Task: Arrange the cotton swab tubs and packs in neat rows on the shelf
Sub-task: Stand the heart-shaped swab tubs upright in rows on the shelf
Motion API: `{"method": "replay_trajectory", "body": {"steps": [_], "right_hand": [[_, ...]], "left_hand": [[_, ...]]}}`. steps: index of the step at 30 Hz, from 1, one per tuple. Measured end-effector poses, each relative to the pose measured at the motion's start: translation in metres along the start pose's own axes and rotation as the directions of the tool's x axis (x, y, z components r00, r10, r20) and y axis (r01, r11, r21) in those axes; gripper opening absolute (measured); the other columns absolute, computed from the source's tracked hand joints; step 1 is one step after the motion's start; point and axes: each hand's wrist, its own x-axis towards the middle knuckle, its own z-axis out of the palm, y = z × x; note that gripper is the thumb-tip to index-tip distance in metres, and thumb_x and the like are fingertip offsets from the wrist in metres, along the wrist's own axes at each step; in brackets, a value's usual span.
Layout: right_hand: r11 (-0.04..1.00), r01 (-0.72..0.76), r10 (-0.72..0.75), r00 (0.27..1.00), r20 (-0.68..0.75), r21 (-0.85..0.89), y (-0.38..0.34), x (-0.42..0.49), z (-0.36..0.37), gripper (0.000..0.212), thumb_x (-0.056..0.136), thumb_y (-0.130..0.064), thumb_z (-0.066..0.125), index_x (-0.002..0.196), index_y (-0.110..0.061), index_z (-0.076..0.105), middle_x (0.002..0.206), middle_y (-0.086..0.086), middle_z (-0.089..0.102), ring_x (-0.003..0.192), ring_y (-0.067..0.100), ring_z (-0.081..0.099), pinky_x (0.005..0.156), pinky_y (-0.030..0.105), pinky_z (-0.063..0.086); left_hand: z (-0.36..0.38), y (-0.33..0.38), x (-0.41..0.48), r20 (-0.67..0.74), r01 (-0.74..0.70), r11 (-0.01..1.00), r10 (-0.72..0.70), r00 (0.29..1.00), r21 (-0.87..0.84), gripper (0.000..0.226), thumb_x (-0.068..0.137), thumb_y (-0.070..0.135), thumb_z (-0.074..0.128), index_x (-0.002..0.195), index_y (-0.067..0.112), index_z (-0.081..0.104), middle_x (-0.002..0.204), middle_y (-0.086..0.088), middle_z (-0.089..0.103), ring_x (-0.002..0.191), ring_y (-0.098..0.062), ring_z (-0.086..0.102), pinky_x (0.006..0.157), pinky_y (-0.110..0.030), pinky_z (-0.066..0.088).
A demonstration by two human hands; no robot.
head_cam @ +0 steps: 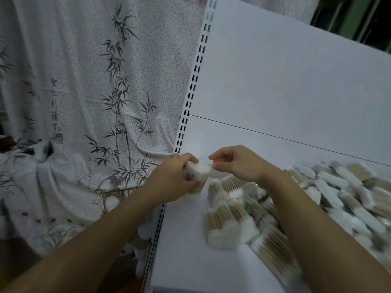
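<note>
Holding a swab pack (201, 171) between both hands (174, 178) (240, 163).

Shelf (186, 250): smooth matt white-painted metal, same for slotted upright (197, 66) at its left edge. Left of shelf, curtain (84, 92) is crinkly matt cloth (bamboo print). On shelf, swab packs (230, 220): pale wood sticks, fluffy cotton tips w/ glossy clear plastic wrap; held pack (198, 171) likewise.

A bamboo-printed white cloth (84, 102) hangs left of a slotted white upright (196, 70).
</note>
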Motion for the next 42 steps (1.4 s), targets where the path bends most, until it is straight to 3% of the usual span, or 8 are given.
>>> {"method": "replay_trajectory", "body": {"steps": [5, 10, 17, 24, 28, 33, 38, 42], "right_hand": [[0.986, 0.012, -0.013, 1.000, -0.009, -0.164, 0.001, -0.007, 0.001, 0.024, 0.089, -0.014, 0.064, 0.110, -0.025, 0.068, 0.110, -0.005, 0.067, 0.104, 0.011, 0.061, 0.094, 0.027, 0.048], [0.983, 0.014, -0.025, 0.998, -0.058, -0.185, 0.002, -0.018, 0.007, 0.039, 0.089, -0.017, 0.063, 0.126, -0.026, 0.059, 0.110, -0.007, 0.064, 0.100, 0.011, 0.062, 0.084, 0.024, 0.050], [0.954, 0.006, -0.032, 0.996, -0.082, -0.298, 0.007, -0.032, -0.007, 0.044, 0.089, -0.019, 0.066, 0.132, -0.027, 0.055, 0.116, -0.007, 0.062, 0.108, 0.011, 0.057, 0.094, 0.025, 0.044], [0.853, -0.035, 0.044, 0.999, 0.004, -0.521, 0.016, -0.053, -0.034, 0.047, 0.086, -0.012, 0.068, 0.130, -0.028, 0.058, 0.129, -0.005, 0.059, 0.116, 0.012, 0.055, 0.094, 0.023, 0.041], [0.803, -0.047, 0.077, 0.997, 0.026, -0.594, 0.016, -0.060, -0.038, 0.050, 0.084, -0.011, 0.067, 0.130, -0.029, 0.058, 0.134, -0.002, 0.056, 0.121, 0.016, 0.051, 0.089, 0.023, 0.038], [0.757, -0.033, 0.083, 0.995, 0.047, -0.653, 0.021, -0.062, -0.040, 0.055, 0.083, -0.012, 0.069, 0.132, -0.031, 0.054, 0.132, 0.000, 0.052, 0.114, 0.019, 0.051, 0.088, 0.029, 0.043], [0.733, 0.070, 0.017, 0.992, 0.121, -0.677, 0.018, -0.078, -0.050, 0.040, 0.082, -0.025, 0.074, 0.119, -0.027, 0.061, 0.121, -0.002, 0.056, 0.109, 0.016, 0.051, 0.085, 0.027, 0.042], [0.763, 0.146, -0.005, 0.975, 0.220, -0.629, 0.011, -0.098, -0.048, 0.034, 0.083, -0.025, 0.074, 0.116, -0.026, 0.065, 0.116, -0.004, 0.060, 0.101, 0.014, 0.055, 0.088, 0.028, 0.049]], "left_hand": [[0.012, -0.006, -0.007, -0.016, 0.034, 0.999, -0.034, 0.999, 0.032, 0.049, 0.074, 0.028, 0.079, 0.118, 0.025, 0.057, 0.106, -0.003, 0.052, 0.085, -0.021, 0.055, 0.079, -0.034, 0.049], [0.014, -0.004, 0.000, -0.057, 0.015, 0.992, -0.008, 0.998, 0.123, 0.049, 0.076, 0.028, 0.076, 0.121, 0.018, 0.057, 0.114, -0.004, 0.043, 0.086, -0.023, 0.054, 0.081, -0.035, 0.048], [0.016, -0.003, 0.000, -0.040, -0.019, 0.958, 0.031, 0.999, 0.286, 0.058, 0.078, 0.040, 0.074, 0.128, 0.017, 0.056, 0.127, -0.011, 0.046, 0.114, -0.030, 0.044, 0.088, -0.038, 0.041], [0.004, 0.035, 0.004, -0.062, 0.007, 0.927, 0.018, 0.998, 0.375, 0.052, 0.087, 0.048, 0.061, 0.134, 0.028, 0.049, 0.138, -0.001, 0.042, 0.128, -0.023, 0.032, 0.102, -0.039, 0.031], [0.009, 0.070, 0.003, 0.078, -0.082, 0.942, 0.060, 0.995, 0.327, 0.040, 0.089, 0.047, 0.059, 0.125, 0.031, 0.056, 0.129, 0.004, 0.051, 0.122, -0.016, 0.040, 0.096, -0.035, 0.037], [0.011, 0.096, 0.010, 0.182, -0.042, 0.939, -0.022, 0.983, 0.342, 0.037, 0.088, 0.050, 0.061, 0.120, 0.032, 0.060, 0.117, 0.010, 0.061, 0.090, -0.009, 0.053, 0.082, -0.031, 0.048], [0.012, 0.111, -0.002, 0.272, -0.070, 0.934, -0.030, 0.962, 0.351, 0.034, 0.087, 0.051, 0.062, 0.117, 0.035, 0.062, 0.107, 0.015, 0.059, 0.091, -0.007, 0.057, 0.081, -0.029, 0.049], [0.010, 0.118, -0.016, 0.308, -0.090, 0.924, -0.031, 0.951, 0.371, 0.035, 0.085, 0.053, 0.064, 0.116, 0.036, 0.063, 0.111, 0.014, 0.062, 0.095, -0.007, 0.059, 0.084, -0.031, 0.050]]}}
